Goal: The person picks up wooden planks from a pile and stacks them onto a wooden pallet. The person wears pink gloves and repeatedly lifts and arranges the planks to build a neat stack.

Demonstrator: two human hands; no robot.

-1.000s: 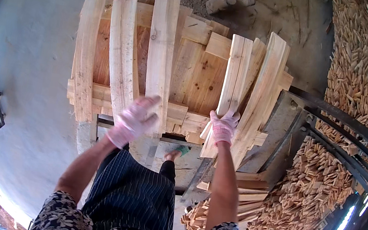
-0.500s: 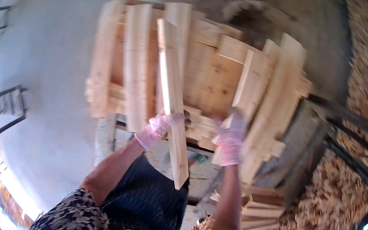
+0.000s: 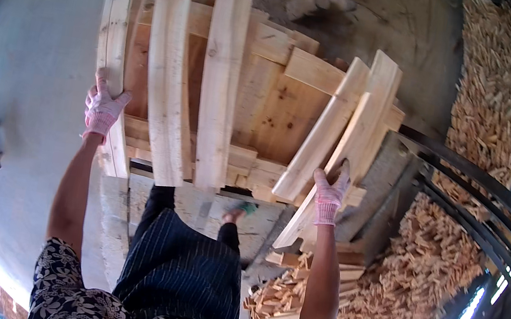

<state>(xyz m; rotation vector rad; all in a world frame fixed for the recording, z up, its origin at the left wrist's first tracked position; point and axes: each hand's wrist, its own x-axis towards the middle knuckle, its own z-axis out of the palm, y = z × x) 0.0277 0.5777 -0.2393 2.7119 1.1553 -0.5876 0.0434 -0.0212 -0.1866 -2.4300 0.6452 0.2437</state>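
1. While leaning over the wood, holding on to the long pale left board [image 3: 114, 37] with the left hand [image 3: 103, 110] at the left of the frame.
2. Left grip closed across that board, with fingers by the outer edge and thumb by the inner edge. How tight, cannot tell.
3. Holding the long, slanted right board [image 3: 345, 143] with the right hand [image 3: 330, 197], right of the middle of the frame.
4. Right grip closed over that board, nearer to the low end, with thumb at the left edge. Again, cannot tell how tight.
5. On both hands, a thin pink glove [image 3: 100, 119].
6. Just left of the right board, another slanted board [image 3: 321, 133], pale too.
7. Between the hands, two more long boards, a wavy board [image 3: 168, 79] and a knotty board [image 3: 220, 87], both on top of a wide wood pile [image 3: 286, 114].
8. At the bottom of the frame, a dark striped apron [image 3: 185, 268].
9. At the lower right, a big heap of small wood bits [image 3: 419, 265]. Above it, dark metal bars [image 3: 483, 181].
10. At the left, a gray floor [image 3: 35, 71].
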